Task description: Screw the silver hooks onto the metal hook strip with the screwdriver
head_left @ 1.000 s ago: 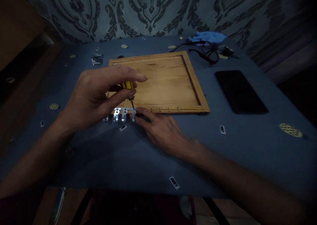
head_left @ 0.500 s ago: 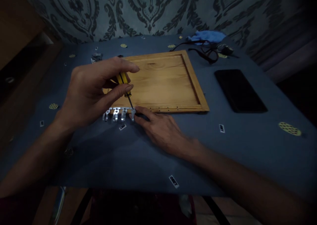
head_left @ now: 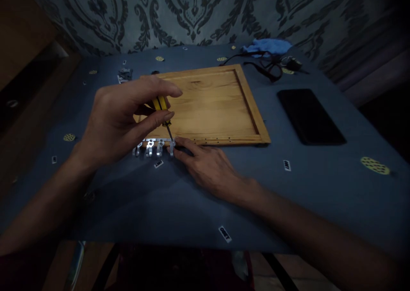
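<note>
My left hand [head_left: 118, 120] grips the yellow and black handle of a screwdriver [head_left: 161, 104], whose thin shaft slants down to a metal hook [head_left: 172, 148] at the near edge of a wooden panel [head_left: 211, 107]. Thumb and fingertips of my right hand [head_left: 211, 165] pinch that same hook from the right. Further silver hooks [head_left: 150, 148] sit in a row to its left along the frame's edge. Small dark holes mark the edge to the right of my fingers. The screw under the tip is too small to make out.
A pile of metal pieces [head_left: 124, 74] lies behind my left hand. At the right is a black phone [head_left: 310, 117]. Dark glasses [head_left: 267, 69], keys [head_left: 292, 64] and a blue cloth [head_left: 269, 47] lie at the back right of the blue-covered table [head_left: 256, 231].
My left hand and the screwdriver handle have shifted very slightly right and down. The right hand keeps its place at the hook.
</note>
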The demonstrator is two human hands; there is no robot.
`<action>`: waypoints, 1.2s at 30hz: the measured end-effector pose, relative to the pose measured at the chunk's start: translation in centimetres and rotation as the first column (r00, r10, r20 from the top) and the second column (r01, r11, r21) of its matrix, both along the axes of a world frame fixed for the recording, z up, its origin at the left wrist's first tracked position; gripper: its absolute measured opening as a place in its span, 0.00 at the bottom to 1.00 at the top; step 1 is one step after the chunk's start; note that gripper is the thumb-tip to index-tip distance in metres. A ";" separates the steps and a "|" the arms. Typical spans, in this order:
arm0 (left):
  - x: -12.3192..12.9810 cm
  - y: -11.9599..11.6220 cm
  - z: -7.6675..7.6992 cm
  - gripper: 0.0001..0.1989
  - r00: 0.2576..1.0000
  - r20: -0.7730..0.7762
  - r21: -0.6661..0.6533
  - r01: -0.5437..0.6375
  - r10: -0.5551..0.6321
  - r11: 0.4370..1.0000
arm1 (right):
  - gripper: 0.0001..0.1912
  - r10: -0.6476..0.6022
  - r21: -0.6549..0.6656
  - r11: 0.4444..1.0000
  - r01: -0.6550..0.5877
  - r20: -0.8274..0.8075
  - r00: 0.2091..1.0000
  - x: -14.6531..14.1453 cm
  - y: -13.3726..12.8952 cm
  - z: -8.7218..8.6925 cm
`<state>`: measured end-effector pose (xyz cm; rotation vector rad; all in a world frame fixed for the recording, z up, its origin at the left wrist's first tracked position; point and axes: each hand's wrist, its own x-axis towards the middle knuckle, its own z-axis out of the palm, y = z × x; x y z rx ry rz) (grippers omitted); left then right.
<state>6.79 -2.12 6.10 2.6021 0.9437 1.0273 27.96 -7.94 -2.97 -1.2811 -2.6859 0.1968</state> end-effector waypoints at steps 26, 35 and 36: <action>-0.1 0.2 -0.2 0.14 1.000 -0.017 0.092 0.009 -0.007 0.996 | 0.33 0.002 -0.017 1.000 -0.002 -0.008 1.000 0.1 0.0 -0.1; -0.3 0.5 -0.4 0.13 0.999 -0.016 0.133 0.048 -0.047 0.990 | 0.32 -0.001 0.011 1.000 0.001 0.025 1.000 0.0 0.0 0.0; -0.4 0.5 -0.3 0.14 0.999 -0.027 0.135 0.050 -0.046 0.990 | 0.32 0.001 0.012 1.000 -0.001 0.023 1.000 0.0 0.0 -0.1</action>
